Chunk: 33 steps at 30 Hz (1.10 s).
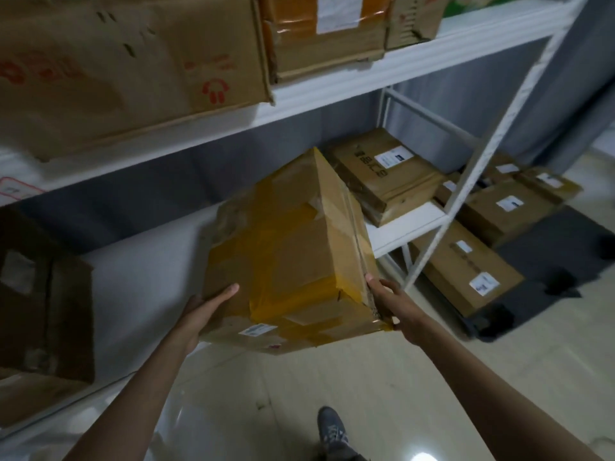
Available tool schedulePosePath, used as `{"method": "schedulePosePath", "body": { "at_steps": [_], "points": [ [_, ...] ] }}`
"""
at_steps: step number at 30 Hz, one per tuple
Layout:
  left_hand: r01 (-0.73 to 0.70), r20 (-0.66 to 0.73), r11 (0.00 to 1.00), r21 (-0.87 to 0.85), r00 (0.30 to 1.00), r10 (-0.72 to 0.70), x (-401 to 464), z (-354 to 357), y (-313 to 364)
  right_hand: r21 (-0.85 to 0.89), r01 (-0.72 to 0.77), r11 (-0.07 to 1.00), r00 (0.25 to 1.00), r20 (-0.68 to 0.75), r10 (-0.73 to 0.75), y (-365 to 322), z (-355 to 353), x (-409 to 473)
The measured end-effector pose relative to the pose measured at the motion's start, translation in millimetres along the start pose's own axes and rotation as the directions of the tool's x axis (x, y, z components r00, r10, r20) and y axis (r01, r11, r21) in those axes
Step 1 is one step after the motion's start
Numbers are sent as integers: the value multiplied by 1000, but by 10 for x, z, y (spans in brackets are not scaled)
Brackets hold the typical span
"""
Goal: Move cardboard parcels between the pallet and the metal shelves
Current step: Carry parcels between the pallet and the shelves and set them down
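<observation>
Yellow-brown packing tape wraps the cardboard parcel (293,254) at the middle of the head view, a box carried tilted, its far end up toward the grey back wall and its near end low over the front edge of the white lower shelf board (139,277). A small white label sits on its near face. The left hand (206,307) lies flat against the parcel's left side, fingers straight and together, the palm pressing in. The right hand (386,304) holds the near right corner, thumb on top along the taped seam; its other fingers go under the box, so how far they curl cannot be told.

Above, the white upper shelf (332,84) of the metal rack carries a large worn carton with red headphone print (133,71), a taped box with a white label (326,34) just beside it, and a smaller torn box (416,19) farther right. On the lower board at far left stands a dark, shadowed box (43,301). At the right end of that level, a flat labelled parcel (382,174) rests on another. Past the white upright (472,181), more flat labelled parcels (466,271) lie stacked on a dark pallet (559,254) on the pale tiled floor. One grey shoe (331,430) shows at the bottom edge.
</observation>
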<state>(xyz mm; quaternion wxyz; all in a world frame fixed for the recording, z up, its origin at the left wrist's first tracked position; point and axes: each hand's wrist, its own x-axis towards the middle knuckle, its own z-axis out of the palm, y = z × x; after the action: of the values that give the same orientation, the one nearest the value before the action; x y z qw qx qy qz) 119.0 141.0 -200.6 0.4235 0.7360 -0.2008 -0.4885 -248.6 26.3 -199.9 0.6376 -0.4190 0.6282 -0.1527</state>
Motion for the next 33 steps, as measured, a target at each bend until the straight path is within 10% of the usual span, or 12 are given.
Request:
{"method": "schedulePosePath", "body": {
  "at_steps": [18, 33],
  "points": [
    [-182, 570, 957, 226, 821, 21, -801, 2441, 531, 339, 101, 935, 882, -466, 73, 1511, -1775, -1682],
    [-298, 686, 903, 308, 728, 6, -1606, 6028, 474, 491, 158, 857, 771, -603, 203, 2598, -4535, -2193]
  ]
}}
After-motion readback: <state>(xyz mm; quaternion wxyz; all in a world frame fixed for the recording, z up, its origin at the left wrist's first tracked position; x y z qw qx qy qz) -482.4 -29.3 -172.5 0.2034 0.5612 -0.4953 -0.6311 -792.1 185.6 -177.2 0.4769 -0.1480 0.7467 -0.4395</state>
